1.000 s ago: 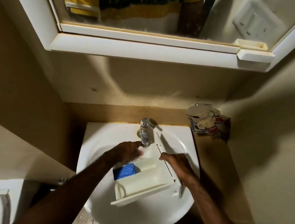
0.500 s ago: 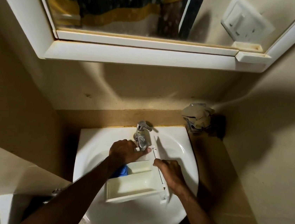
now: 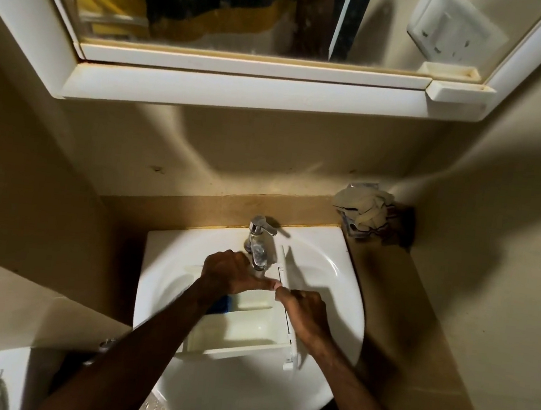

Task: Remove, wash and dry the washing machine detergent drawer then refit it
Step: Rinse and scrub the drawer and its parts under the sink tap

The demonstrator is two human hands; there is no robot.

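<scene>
The white detergent drawer [image 3: 241, 328] lies in the white sink [image 3: 240, 400] under the chrome tap [image 3: 259, 249]. A blue insert [image 3: 222, 304] shows at its left end, partly hidden by my left forearm. My left hand [image 3: 237, 273] lies across the drawer's far compartment just below the spout, fingers stretched to the right. My right hand [image 3: 304, 311] grips the drawer's front panel at the right side, fingers curled over its edge. The two hands' fingertips nearly meet. Whether water runs from the tap is not clear.
A crumpled cloth [image 3: 366, 212] sits on the ledge in the back right corner. A white mirror cabinet [image 3: 241, 95] overhangs the sink, with a wall switch plate [image 3: 451, 30] at upper right. Beige walls close in on both sides.
My left hand has slid right across the drawer, below the spout, towards my right hand. The drawer has turned and shifted slightly left in the sink. My right hand keeps its hold.
</scene>
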